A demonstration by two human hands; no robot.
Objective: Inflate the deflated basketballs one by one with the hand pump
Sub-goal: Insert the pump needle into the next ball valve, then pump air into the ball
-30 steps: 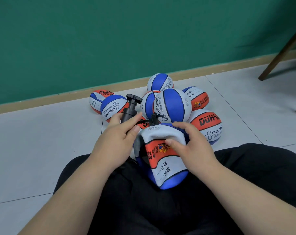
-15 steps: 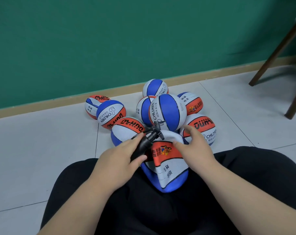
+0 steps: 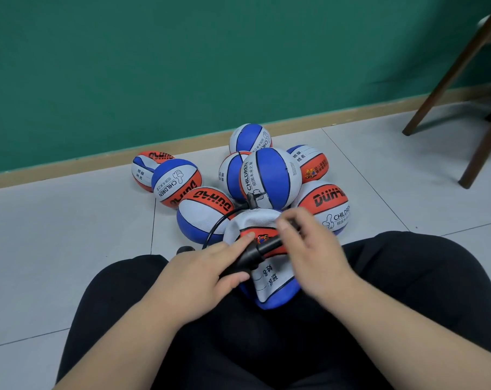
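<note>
**Clerk:** While the deflated basketball (image 3: 268, 275) lies crumpled on the lap, between the black-trousered legs (image 3: 267, 356), enter everything else by its place from that ball. Item one?

**Checker:** Hand pump (image 3: 257, 250), black, lying slantwise across the ball's upper face and touching it. Hose (image 3: 214, 230), black, looping off the ball's left side and round to its far edge. It ends there in a fitting (image 3: 251, 202) standing at the skin.

**Clerk:** Hands?

**Checker:** Left hand (image 3: 205, 274), at the ball's near left. Thumb and fingers are clamped round the pump barrel, with the forefinger laid along it. Right hand (image 3: 312, 249), over the ball's right side, fingers curled onto the pump's far end. It is blurred, so the finer grip is not clear.

**Clerk:** Stock beyond?

**Checker:** Eight further basketballs (image 3: 269, 178), blue, white and orange, heaped just past the ball's far edge. The nearest sit close against it.

**Clerk:** Surface and room?

**Checker:** Floor (image 3: 69, 235), pale grey tile with thin dark joints, spreading left, right and beyond the ball. Skirting (image 3: 69, 175), tan, behind the heap. Wall (image 3: 182, 66), plain green, above the skirting. Chair legs (image 3: 450, 71), dark wood, well apart, beyond and right of the ball.
</note>
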